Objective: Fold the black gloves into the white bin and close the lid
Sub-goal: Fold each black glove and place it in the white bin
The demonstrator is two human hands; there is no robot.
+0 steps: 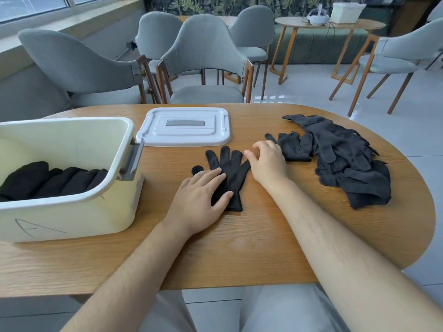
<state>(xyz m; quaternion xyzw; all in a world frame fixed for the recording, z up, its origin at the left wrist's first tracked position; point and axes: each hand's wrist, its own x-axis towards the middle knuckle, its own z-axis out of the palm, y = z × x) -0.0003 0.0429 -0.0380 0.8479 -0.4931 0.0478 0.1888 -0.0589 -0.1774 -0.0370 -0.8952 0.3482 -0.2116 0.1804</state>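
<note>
One black glove (pixel 230 171) lies flat on the wooden table (pixel 263 236), fingers pointing away from me. My left hand (pixel 200 200) presses flat on its palm and cuff with straight fingers. My right hand (pixel 268 161) hovers with loosely curled fingers just right of the glove's fingertips, beside a heap of black gloves (pixel 347 159) on the right. The white bin (pixel 72 207) stands at the left, with several folded black gloves (pixel 48 180) inside. Its white lid (pixel 184 127) lies flat on the table behind the glove.
Grey chairs (pixel 203 58) stand along the table's far side. A second wooden table (pixel 330 23) with a white container is further back on the tiled floor. The table's front edge runs just above my lap.
</note>
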